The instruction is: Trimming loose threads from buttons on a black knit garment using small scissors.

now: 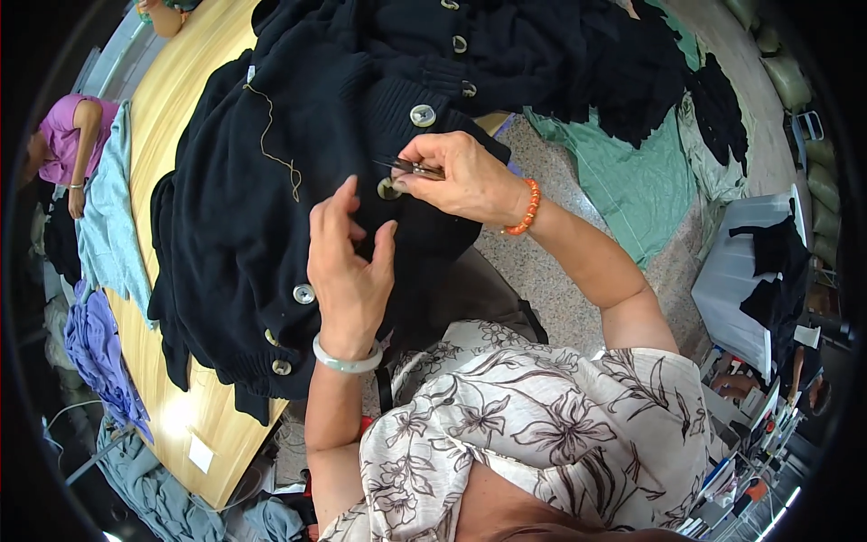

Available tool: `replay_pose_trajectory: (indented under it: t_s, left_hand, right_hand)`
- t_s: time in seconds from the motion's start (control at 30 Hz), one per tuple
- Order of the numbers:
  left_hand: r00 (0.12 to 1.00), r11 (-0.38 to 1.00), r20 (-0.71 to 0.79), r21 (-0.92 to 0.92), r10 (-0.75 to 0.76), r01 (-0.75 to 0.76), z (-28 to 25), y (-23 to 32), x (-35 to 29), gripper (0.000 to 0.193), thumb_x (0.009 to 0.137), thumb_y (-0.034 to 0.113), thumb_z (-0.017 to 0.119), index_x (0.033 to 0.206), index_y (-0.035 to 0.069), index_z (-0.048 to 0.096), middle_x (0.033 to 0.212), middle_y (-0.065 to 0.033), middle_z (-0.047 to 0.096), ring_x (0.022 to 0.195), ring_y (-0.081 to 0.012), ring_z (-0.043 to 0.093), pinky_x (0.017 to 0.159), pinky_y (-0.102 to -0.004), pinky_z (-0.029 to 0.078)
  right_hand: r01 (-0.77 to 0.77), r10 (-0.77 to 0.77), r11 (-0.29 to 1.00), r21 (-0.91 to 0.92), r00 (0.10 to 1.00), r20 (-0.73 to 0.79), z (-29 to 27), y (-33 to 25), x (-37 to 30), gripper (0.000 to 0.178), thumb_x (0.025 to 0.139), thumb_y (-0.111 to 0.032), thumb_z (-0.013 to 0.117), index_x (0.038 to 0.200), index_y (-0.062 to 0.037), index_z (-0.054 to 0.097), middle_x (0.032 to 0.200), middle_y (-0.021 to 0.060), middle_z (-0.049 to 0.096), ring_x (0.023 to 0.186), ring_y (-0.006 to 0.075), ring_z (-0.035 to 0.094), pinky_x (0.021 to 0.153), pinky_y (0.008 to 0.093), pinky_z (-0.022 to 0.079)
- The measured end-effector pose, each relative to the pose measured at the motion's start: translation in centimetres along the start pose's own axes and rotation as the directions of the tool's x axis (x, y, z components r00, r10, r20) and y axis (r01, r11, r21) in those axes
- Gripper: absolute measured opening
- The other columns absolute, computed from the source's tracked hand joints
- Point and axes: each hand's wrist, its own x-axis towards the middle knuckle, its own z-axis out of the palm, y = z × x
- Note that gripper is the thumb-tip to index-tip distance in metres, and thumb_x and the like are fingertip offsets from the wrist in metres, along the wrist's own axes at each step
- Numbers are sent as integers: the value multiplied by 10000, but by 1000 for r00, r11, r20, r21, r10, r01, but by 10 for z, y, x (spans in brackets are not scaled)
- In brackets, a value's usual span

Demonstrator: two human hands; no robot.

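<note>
A black knit cardigan [226,208] with ribbed edges and several large buttons lies spread in front of me. My right hand [471,181] is closed around small dark thread snips [421,170], whose thin blades point left. Just below the blades a button [388,189] shows on the knit. Beyond that hand is a pale round button [422,116]. My left hand [348,257] hovers above the cardigan, its thumb and fingers apart and nothing between them. Close to its wrist lies another button [303,294]. A tan thread [269,135] trails loosely across the fabric to the left.
The cardigan rests on a light wooden table [167,379]. More black knitwear [578,63] and green cloth [623,172] lie ahead right. Blue-green [117,217] and purple garments [104,348] hang at the left edge, near a person [77,135] in pink. A whitish bin [736,280] stands right.
</note>
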Motion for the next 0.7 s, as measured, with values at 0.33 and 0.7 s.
replay_pose_trajectory:
  t_s: [0.33, 0.7]
  left_hand:
    - [993, 983, -31, 153, 113, -107, 18, 5, 21, 364, 766, 144, 883, 1059, 16, 708, 1028, -104, 624, 831, -249, 642, 678, -338, 535]
    - [996, 944, -91, 330, 18, 13, 37, 9, 34, 300, 772, 174, 874, 928, 12, 674, 954, -95, 604, 869, -281, 607, 742, -384, 509]
  right_hand:
    - [7, -46, 915, 403, 995, 88, 2, 26, -37, 253, 1004, -73, 626, 1234, -9, 708, 700, -21, 658, 585, 20, 550, 534, 191, 423]
    - [9, 24, 930, 368, 996, -84, -10, 42, -54, 209, 1027, -99, 583, 1145, 11, 716, 631, -51, 581, 564, 11, 524, 532, 188, 405]
